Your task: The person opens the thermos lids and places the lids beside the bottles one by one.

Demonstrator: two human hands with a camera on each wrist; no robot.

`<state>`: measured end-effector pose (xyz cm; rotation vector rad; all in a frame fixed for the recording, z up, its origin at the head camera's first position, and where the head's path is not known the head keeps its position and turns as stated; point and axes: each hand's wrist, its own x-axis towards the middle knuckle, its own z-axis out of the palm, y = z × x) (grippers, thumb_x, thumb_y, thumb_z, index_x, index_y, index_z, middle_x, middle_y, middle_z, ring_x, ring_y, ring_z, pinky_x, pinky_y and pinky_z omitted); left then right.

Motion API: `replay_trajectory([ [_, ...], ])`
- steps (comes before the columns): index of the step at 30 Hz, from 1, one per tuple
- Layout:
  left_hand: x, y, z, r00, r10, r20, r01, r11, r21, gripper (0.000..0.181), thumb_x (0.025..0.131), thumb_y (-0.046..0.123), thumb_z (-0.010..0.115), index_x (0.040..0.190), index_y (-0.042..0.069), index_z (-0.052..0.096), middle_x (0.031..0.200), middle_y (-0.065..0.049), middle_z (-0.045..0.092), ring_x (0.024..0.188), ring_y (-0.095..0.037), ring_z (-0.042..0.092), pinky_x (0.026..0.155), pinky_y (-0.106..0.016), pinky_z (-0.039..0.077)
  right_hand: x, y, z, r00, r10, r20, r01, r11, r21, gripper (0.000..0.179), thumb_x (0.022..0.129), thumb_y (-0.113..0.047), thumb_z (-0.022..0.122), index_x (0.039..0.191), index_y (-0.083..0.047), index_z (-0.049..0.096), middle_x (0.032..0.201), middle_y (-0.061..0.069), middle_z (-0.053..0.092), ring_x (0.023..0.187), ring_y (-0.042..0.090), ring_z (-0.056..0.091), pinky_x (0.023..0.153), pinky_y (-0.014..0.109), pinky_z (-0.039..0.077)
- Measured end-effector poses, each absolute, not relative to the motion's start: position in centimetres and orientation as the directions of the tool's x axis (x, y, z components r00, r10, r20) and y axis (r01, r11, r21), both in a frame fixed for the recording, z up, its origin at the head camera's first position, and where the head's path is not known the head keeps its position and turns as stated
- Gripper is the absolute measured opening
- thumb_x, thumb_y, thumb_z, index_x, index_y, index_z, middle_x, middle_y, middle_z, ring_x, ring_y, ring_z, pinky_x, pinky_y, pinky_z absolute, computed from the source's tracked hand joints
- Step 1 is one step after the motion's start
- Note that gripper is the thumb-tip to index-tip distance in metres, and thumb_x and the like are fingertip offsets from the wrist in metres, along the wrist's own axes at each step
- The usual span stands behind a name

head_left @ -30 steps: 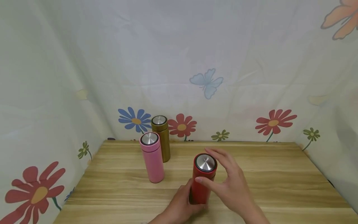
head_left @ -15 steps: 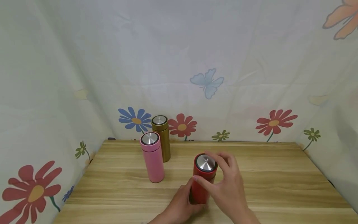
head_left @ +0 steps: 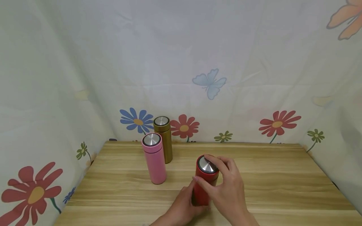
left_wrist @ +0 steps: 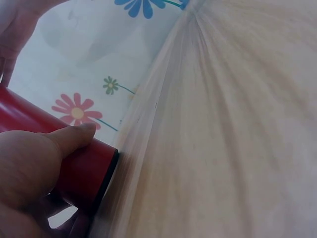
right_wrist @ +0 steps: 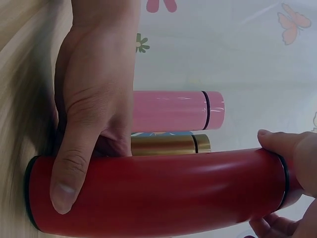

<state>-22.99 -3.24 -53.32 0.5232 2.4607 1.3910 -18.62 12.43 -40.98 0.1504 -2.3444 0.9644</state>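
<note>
A red thermos with a silver-topped lid stands upright on the wooden table. My left hand grips its lower body, the thumb lying along the red side in the left wrist view. Round the lid, my right hand holds on with its thumb at the near left side and fingers reaching over the top and far side. In the right wrist view the black seam under the lid shows beside the right thumb, and the lid is mostly hidden by the hand.
A pink thermos stands upright to the left, with a gold thermos just behind it, partly covered. A flower-printed cloth hangs behind the wooden table and along both sides.
My right hand has moved left and closed in on the lid, its fingers now reaching further over the top. The left hand and the red thermos stay in place.
</note>
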Motion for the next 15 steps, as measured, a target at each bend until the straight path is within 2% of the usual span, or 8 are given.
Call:
replay_trajectory([
  [7,-23.0,-3.24,-53.34,-0.899,0.434,-0.05,0.18,0.473,0.862,0.093,0.081,0.048,0.087,0.157,0.039,0.034,0.128,0.005,0.061,0.119,-0.017,0.054,0.105,-0.047,0.05,-18.64,12.45,-40.9,-0.825,0.119,0.553,-0.324,0.702,-0.635,0.069,0.07,-0.03,0.098,0.131,-0.039,0.067,0.121,0.0,0.06,0.111,0.017,0.06,0.086,0.045,0.06],
  [15,-23.01,-3.22,-53.16,-0.896,0.43,-0.108,0.111,0.454,0.884,0.096,0.079,0.046,0.089,0.157,0.041,0.033,0.131,0.002,0.06,0.122,-0.02,0.054,0.109,-0.055,0.047,-18.66,12.54,-40.97,-0.845,0.114,0.523,-0.341,0.639,-0.69,0.069,0.072,-0.022,0.097,0.131,-0.038,0.067,0.125,-0.001,0.058,0.115,0.017,0.06,0.091,0.046,0.059],
])
